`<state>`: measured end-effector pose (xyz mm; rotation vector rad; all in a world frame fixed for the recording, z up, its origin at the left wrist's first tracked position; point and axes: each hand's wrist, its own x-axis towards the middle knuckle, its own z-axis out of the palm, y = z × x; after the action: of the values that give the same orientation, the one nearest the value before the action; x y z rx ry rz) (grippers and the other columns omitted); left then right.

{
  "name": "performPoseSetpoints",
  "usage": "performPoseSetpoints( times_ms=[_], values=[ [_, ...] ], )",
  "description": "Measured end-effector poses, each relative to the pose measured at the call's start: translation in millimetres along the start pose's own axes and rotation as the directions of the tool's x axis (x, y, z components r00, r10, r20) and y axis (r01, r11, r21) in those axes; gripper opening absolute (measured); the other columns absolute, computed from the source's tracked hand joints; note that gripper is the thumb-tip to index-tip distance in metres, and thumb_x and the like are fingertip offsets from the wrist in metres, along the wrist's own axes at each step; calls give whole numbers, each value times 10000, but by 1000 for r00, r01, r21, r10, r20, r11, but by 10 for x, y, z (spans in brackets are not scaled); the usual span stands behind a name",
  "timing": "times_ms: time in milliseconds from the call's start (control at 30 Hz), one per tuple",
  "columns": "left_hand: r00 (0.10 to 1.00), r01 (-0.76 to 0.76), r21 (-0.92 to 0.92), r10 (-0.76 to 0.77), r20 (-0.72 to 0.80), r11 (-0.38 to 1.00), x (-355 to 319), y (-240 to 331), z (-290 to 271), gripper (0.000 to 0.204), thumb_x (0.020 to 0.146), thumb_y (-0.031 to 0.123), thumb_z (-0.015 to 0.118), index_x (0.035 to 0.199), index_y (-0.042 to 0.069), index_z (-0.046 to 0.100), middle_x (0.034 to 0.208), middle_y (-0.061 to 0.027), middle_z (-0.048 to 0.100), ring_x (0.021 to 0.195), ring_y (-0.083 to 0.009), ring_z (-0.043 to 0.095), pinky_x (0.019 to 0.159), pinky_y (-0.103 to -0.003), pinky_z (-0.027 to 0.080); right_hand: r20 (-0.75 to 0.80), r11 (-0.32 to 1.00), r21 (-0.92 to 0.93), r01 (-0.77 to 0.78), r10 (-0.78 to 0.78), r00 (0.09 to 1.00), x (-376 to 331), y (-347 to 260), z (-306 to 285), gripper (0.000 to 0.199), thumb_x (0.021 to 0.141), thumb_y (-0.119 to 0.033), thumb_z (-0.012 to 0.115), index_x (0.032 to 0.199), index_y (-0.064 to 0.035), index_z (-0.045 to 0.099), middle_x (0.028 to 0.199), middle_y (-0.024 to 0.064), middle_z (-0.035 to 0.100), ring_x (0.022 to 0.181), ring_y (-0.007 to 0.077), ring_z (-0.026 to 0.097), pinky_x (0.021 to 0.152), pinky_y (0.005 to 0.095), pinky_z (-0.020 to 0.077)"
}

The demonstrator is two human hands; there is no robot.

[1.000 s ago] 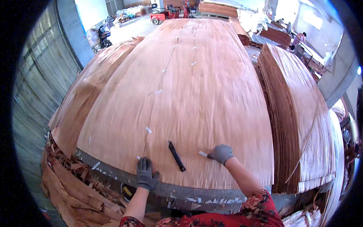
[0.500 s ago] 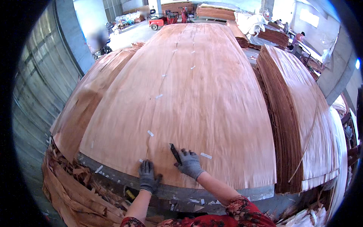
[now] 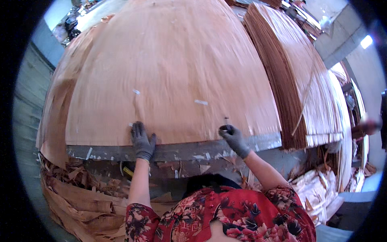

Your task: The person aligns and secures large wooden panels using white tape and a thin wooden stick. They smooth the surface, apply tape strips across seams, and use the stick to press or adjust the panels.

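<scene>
Okay, one big veneer sheet (image 3: pixel 177 68) on top of the tabletop (image 3: pixel 189 151), and three small white tape patches on it: one upper left (image 3: pixel 136 91), one in the middle (image 3: pixel 201 102), one tiny bit (image 3: pixel 130 124) just beside my left fingertips. Two gloved hands, both mine. My left hand (image 3: pixel 142 141) lies flat, fingers spread, pressed on the sheet's near edge and over the tabletop's rim. My right hand (image 3: pixel 233 138) is closed around a thin dark tool (image 3: pixel 226 120); only its tip shows above the fist, so can't tell what kind. One tall stack of veneer (image 3: pixel 288 80) stands to the right, its far end cut off by the frame. Scrap strips (image 3: pixel 80 197) pile up lower left, count unclear. The sheet is pale orange-brown, smooth, with fine lengthwise grain, bulged by the lens, its near edge straight along the tabletop.
</scene>
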<state>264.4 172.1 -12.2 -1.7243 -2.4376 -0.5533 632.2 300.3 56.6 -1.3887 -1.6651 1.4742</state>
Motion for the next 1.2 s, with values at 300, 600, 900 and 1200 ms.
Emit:
performPoseSetpoints(
  times_ms=[300, 600, 900, 1200],
  values=[
    [997, 38, -133, -46, -57, 990, 312, 986, 141, 659, 828, 242, 571, 1325, -73, 274, 1439, -247, 109, 1346, -368, 70, 1087, -413, 117, -688, 968, 250, 20, 163, 707, -1326, 950, -1619, 137, 856, -129, 563, 923, -24, 620, 683, -31, 553, 522, 60, 467, 471, 211, 367],
    [903, -401, -286, 428, 36, 870, 448, 4063, 780, 702, 820, 252, 568, 1357, -36, 219, 1426, -278, 108, 1326, -440, 55, 1079, -470, 100, -772, 807, 563, 179, 436, 461, -990, 2788, -3573, 194, 850, -101, 546, 1033, -36, 563, 872, 62, 618, 650, 120, 591, 609, 242, 478],
    [750, -468, 130, 315, 582, 874, 554, 4412, 858, 861, 765, 341, 535, 1363, -72, 73, 1387, -354, 45, 1289, -506, 31, 1040, -574, 44, -750, 810, 527, -257, 586, 308, 236, 4474, -4973, 433, 799, -296, 603, 1117, -7, 546, 890, 77, 609, 756, 165, 539, 692, 295, 442],
    [789, -465, 170, 319, 526, 869, 449, 4325, 929, 830, 782, 417, 508, 1364, -44, 138, 1380, -347, 100, 1286, -501, 75, 1041, -572, 61, -124, 114, 991, 70, 575, 808, 967, 3715, -5547, 134, 853, -228, 510, 930, -119, 512, 758, 42, 557, 663, 174, 544, 600, 321, 458]
  ],
)
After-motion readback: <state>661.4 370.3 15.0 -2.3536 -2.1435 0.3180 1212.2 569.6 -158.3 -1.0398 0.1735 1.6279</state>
